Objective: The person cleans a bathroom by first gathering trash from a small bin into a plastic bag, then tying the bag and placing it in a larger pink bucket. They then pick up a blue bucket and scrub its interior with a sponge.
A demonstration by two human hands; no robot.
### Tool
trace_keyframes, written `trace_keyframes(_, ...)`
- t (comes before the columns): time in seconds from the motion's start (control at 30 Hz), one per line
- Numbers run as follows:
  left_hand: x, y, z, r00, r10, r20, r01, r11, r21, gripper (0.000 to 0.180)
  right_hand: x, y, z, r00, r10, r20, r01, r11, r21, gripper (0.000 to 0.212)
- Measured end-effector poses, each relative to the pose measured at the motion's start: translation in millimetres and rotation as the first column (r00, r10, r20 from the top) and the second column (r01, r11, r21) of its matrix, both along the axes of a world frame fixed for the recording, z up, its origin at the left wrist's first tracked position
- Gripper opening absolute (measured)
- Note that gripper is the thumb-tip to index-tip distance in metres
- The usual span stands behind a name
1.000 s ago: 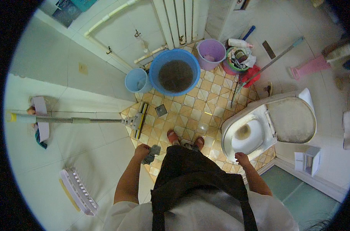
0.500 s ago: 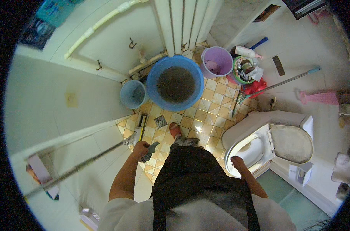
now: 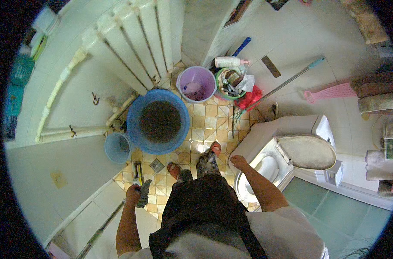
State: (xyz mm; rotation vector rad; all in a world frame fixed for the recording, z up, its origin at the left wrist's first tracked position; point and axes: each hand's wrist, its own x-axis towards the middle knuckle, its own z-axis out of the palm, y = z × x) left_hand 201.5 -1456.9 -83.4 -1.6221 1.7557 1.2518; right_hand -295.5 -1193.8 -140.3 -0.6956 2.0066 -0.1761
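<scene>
My left hand (image 3: 133, 193) is closed around a grey cloth (image 3: 143, 195) that hangs from its right side. Just beyond that hand is the head of a flat mop (image 3: 137, 172) on the floor, and its long pole (image 3: 102, 228) slants down to the lower left. My right hand (image 3: 238, 162) has its fingers curled, with nothing visible in them. It is in front of the white toilet (image 3: 262, 129), over the left side of the bowl; whether it touches the toilet I cannot tell. The toilet lid (image 3: 309, 152) is raised.
Ahead are a large blue basin (image 3: 184, 116) of dark water, a light blue bucket (image 3: 117, 149) and a purple bucket (image 3: 210, 82). A crowded green bucket (image 3: 222, 91) and a slanting long-handled mop (image 3: 283, 84) are at the right wall. A drain (image 3: 156, 165) sits in the tiled floor (image 3: 220, 118).
I have stepped forward and turned right, so the basin and buckets show further left. My left hand still holds the cloth. My right hand has moved from over the bowl toward its far left side.
</scene>
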Motion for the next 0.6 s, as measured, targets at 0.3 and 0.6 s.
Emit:
trace_keyframes(0.3,-130.1,-13.7,24.9,0.917,0.120,-0.381,-0.101,0.992,0.069,0.020,-91.8,-85.9,35.8,0.998,-0.022,-0.061,0.001,0.944,-0.329,0.038)
trace_keyframes(0.6,-283.4,-49.8,-8.4,0.955,-0.189,-0.228,0.202,0.979,0.037,0.014,-241.4,-99.3,-31.8,0.672,-0.682,-0.288,0.458,0.689,-0.562,0.044)
